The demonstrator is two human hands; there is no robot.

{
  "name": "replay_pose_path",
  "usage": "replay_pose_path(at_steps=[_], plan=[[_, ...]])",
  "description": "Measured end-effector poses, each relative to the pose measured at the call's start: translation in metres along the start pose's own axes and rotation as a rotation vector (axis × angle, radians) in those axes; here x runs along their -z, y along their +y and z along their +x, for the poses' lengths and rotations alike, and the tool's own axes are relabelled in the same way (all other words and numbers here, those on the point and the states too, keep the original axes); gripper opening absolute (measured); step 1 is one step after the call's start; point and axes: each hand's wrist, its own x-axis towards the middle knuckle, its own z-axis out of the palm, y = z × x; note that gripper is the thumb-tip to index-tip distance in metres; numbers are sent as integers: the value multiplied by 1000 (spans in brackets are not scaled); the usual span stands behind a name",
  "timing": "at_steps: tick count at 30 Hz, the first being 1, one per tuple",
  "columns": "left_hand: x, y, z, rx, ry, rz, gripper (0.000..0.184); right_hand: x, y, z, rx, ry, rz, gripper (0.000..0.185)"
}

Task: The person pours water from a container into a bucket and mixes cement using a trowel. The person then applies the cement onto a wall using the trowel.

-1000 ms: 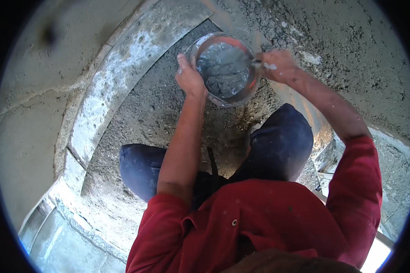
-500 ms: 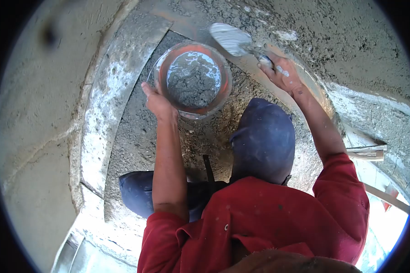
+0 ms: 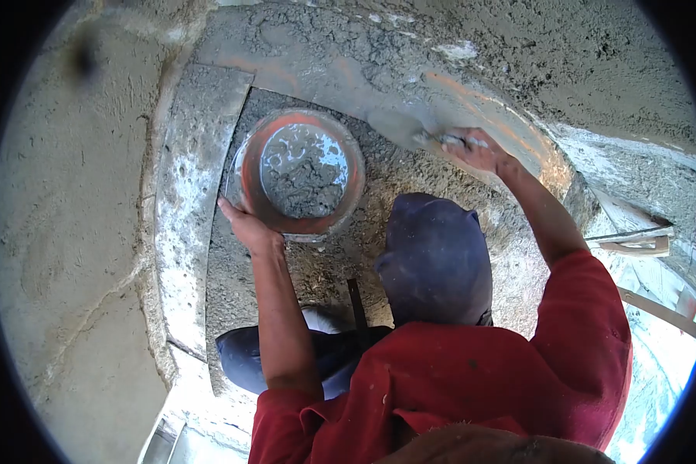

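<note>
A round bucket [image 3: 351, 166] with an orange inside wall holds wet grey mortar [image 3: 305, 185] with watery patches on top. My left hand [image 3: 254, 230] grips the bucket at its lower left side, thumb outward and the other fingers partly hidden behind it. To the right of the bucket, my right hand [image 3: 478, 152] is closed round the handle of a trowel [image 3: 394, 127]. The trowel's grey blade lies against the mortar-smeared surface [image 3: 325, 66] above the bucket, blending into it.
A whitish, mortar-stained board [image 3: 184, 185] runs down the left of the bucket. Beyond it is a plastered grey surface [image 3: 69, 224]. My knee [image 3: 437, 255] in dark trousers is below the trowel. Pieces of wood [image 3: 634, 241] lie at the right.
The view has shifted, so the bucket now appears lower and further left. The blurred, raised trowel has come down onto the surface. Both hands keep their holds.
</note>
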Motion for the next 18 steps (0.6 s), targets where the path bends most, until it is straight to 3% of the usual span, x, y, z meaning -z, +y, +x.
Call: replay_pose_path(at_steps=[2, 4, 11, 18], plan=[[-2, 2, -2, -12, 9, 20, 87, 5, 30, -10, 8, -114, -179, 44], [-1, 1, -1, 1, -26, -3, 87, -22, 110, 25, 212, 123, 253, 49], [-15, 4, -6, -27, 61, 8, 87, 60, 29, 134, -397, 269, -127, 58], [-10, -7, -5, -56, 32, -52, 86, 50, -4, 99, -481, 429, -79, 62]])
